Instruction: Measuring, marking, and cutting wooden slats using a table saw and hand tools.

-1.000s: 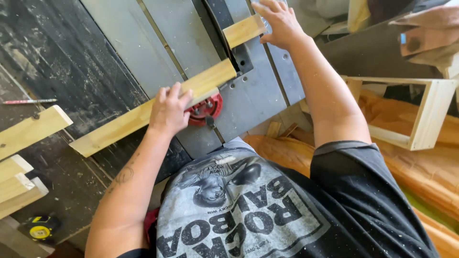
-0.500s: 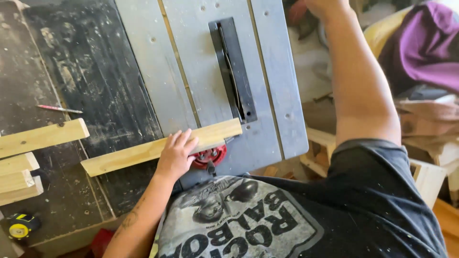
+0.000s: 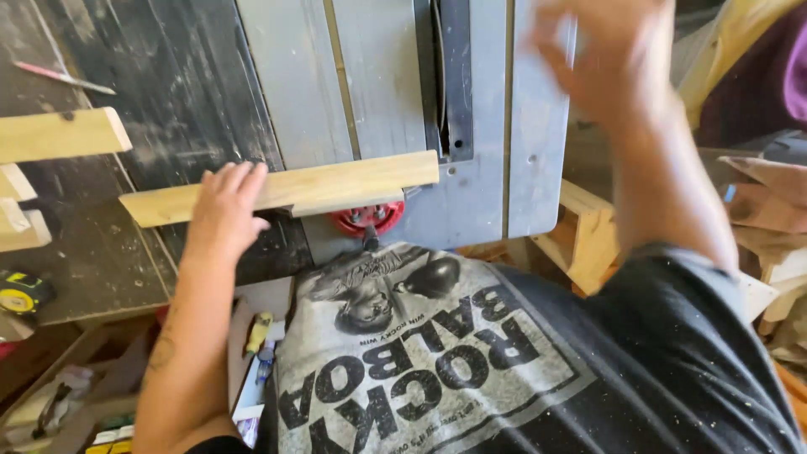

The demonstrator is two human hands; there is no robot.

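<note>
- Workshop clutter all round, and at the centre a grey saw table [image 3: 538,151] butted against a dark, scuffed desk [image 3: 126,76].
- Left hand [image 3: 225,206] lies flat, fingers spread, pressing on a pale plank [image 3: 336,183] near its left end.
- That plank lies crosswise at the near edge, its left part on the desk, its right part on the saw table, its right end just short of the black blade slot [image 3: 445,76].
- Right hand [image 3: 605,59] is up in the air over the saw table's right side, blurred; fingers look loosely spread and nothing shows in it, though the blur makes it hard to be sure.
- Red knob [image 3: 367,219] peeks out just under the plank, close to the person's grey printed shirt [image 3: 437,353].
- More pale boards [image 3: 59,134] lie at the desk's left edge, well clear of the hands.
- Red pencil [image 3: 63,77] lies at the far left of the desk.
- Yellow tape measure [image 3: 21,292] sits at the desk's near left corner.
- Wooden frames [image 3: 588,240] stand low on the right, beside the saw table.
</note>
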